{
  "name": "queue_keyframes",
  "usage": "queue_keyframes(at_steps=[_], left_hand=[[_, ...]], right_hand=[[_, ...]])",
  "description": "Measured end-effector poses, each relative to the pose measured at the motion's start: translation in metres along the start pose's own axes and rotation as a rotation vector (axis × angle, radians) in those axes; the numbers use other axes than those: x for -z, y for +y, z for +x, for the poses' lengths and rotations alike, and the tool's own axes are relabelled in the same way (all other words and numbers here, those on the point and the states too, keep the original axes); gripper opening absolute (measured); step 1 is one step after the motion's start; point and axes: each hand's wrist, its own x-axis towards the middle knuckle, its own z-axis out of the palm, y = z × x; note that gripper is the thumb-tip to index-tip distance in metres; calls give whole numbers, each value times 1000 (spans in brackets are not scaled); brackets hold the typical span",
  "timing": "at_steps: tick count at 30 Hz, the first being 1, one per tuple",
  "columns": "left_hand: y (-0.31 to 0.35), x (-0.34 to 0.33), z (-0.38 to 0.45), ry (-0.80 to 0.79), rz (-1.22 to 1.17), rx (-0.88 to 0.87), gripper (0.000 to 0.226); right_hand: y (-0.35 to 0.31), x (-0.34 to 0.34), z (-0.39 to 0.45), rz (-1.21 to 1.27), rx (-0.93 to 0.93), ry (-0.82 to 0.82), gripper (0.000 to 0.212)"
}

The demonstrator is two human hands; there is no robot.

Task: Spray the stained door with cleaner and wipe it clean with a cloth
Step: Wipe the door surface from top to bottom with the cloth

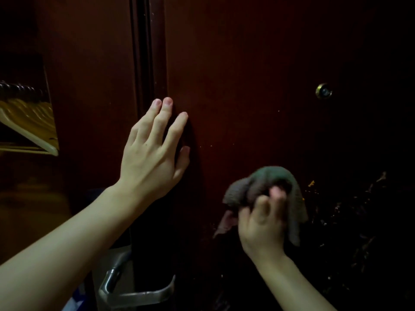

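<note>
Two hands are up: your left hand presses flat, fingers straight, on the dark red door; your right hand clutches the bunched grey cloth. Wiping looks underway; yellowish specks remain beside the cloth.
</note>
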Motion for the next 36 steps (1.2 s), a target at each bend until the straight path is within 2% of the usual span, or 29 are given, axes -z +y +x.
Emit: queue_keyframes(at_steps=[2,3,8,11,13,15,17,19,20,24,26,30,33,36], left_hand=[[8,-1,1,0,-3,39,56],[10,-1,2,1,0,50,57],[8,-2,3,20,22,21,54],[5,-2,2,15,23,6,52],[3,0,2,16,34,-11,51],[3,1,2,11,42,-8,51],[6,1,3,-5,38,17,52],[15,0,6,-9,30,36,53],[20,0,8,-2,29,27,53],[42,0,17,56,-65,-72,52],[51,-2,22,45,-110,-103,49],[68,-7,22,-24,-82,-124,50],[86,-12,23,-66,-56,-141,49],[102,-16,28,-88,-45,-132,55]], right_hand=[[-3,12,15,-8,-127,21,18],[-12,12,26,9,-124,40,18],[-71,-11,74,128,174,-46,43],[-79,-18,83,232,253,-109,43],[-60,-18,75,174,257,-88,42],[-27,-11,57,30,146,-24,40],[-1,0,42,-64,-44,52,35],[1,6,42,-72,-183,106,29],[-7,6,47,-45,-195,119,27],[-57,-7,64,30,81,30,28],[-57,-10,66,61,124,5,32],[1,2,46,94,65,2,32],[71,20,24,-11,-50,100,30],[114,40,24,-96,-177,122,27]])
